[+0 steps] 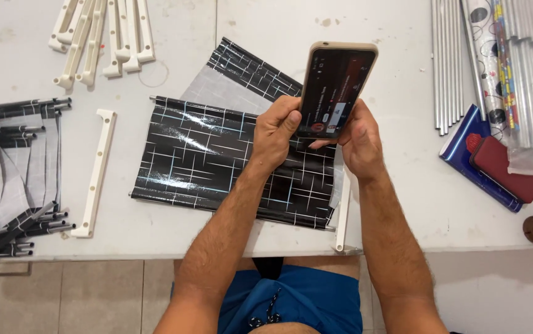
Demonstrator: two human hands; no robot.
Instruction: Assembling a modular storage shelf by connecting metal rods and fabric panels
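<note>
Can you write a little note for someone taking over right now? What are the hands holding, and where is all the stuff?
Left hand and right hand: both grip a phone, held up over the table.
Under it: a black patterned sheet lying flat, rods along its edges.
Left: a white plastic bar, a stack of finished-looking sheets, more white bars above.
Right: metal rods.
The flat sheet is untouched just now.

Both hands, the left hand (277,133) and the right hand (358,139), grip a phone (337,89) (screen lit, tilted toward the camera) above a glossy black patterned sheet (217,161) lying on the white table (403,204), with white plastic bars (96,173) left.
</note>
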